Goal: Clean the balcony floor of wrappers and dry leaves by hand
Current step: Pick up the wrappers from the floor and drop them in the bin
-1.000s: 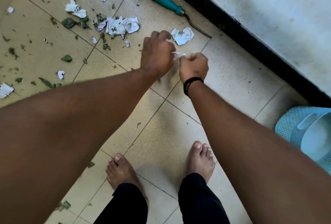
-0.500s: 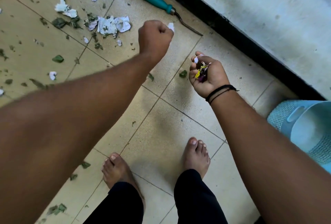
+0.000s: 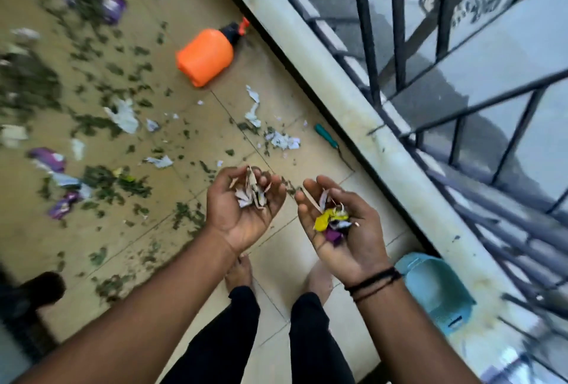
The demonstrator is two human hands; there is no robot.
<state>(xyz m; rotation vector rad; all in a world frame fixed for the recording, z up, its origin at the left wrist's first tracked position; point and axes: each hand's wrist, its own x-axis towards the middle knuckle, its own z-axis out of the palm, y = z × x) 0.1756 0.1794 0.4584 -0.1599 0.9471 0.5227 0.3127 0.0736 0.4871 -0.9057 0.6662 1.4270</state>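
A: What do the two hands carry?

B: Both are turned palm-up. The left hand point(image 3: 246, 208) cups pale paper scraps point(image 3: 252, 191), its fingers curled loosely round them. The right hand point(image 3: 338, 223) cradles yellow and purple wrapper bits point(image 3: 330, 222) in the palm, fingers bent part-way round the heap; two black cords point(image 3: 373, 283) circle its wrist.

A: And where does the remaining litter lie?

B: On the tiled floor point(image 3: 190, 113), from 9 to 12 o'clock of the hands: dry leaves point(image 3: 101, 177) scattered widely, white paper pieces point(image 3: 282, 140) near 12 o'clock, purple wrappers point(image 3: 47, 157) toward 9 and 11 o'clock. That left part of the view is blurred.

A: Other objects?

B: An orange spray bottle point(image 3: 204, 57) lies on its side at 11 o'clock; a teal-handled tool point(image 3: 327, 137) lies at 12 o'clock beside the ledge point(image 3: 338, 100), which carries a dark railing point(image 3: 399, 30). A light blue dustpan point(image 3: 436, 288) sits at 4 o'clock of the right hand, against the ledge. Bare feet point(image 3: 238, 270) and black trouser legs point(image 3: 313, 337) stand below the hands at 6 o'clock.
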